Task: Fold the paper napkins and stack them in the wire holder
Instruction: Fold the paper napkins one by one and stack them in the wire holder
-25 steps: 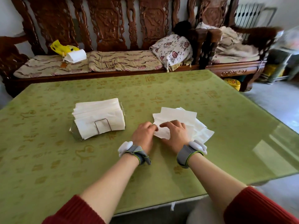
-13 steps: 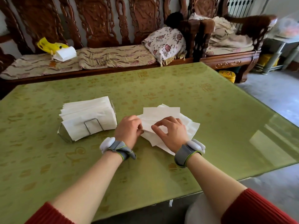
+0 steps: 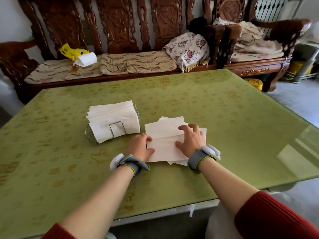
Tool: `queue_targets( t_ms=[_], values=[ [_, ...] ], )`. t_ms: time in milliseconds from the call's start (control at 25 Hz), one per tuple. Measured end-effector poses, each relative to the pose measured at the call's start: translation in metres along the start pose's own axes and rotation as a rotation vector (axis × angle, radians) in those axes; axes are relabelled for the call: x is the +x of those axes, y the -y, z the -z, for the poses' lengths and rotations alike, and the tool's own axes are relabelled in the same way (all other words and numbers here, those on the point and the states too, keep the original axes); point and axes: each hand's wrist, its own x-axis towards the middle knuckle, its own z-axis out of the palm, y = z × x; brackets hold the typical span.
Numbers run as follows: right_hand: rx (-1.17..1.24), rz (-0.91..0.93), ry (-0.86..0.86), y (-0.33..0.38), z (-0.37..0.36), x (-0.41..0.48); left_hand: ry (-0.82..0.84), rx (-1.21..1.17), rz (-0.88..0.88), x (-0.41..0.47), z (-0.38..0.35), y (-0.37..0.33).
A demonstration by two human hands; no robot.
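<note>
Carved wooden bench noted along the far side. Green-covered desk spread across the near field. Wire holder set left of centre on the desk, packed with folded napkins. Loose napkin pile laid just right of the holder, near centre. Top sheet's left edge pinched between thumb and curled fingers of the left hand. Right hand pressed on the pile's right part, fingers spread, nothing gripped.
</note>
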Motion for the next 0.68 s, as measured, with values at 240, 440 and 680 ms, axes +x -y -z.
queue_targets(
  t_ms=[240, 440, 680],
  values=[
    [0.107, -0.014, -0.135, -0.007, 0.011, 0.012, 0.044, -0.137, 0.055, 0.020, -0.014, -0.027],
    [0.504, 0.182, -0.335, -0.004, 0.017, 0.016, 0.074, -0.407, 0.151, 0.024, -0.006, -0.030],
    [0.841, 0.300, -0.281, 0.034, 0.047, -0.003, -0.021, -0.566, 0.226, 0.015, 0.007, -0.011]
  ],
)
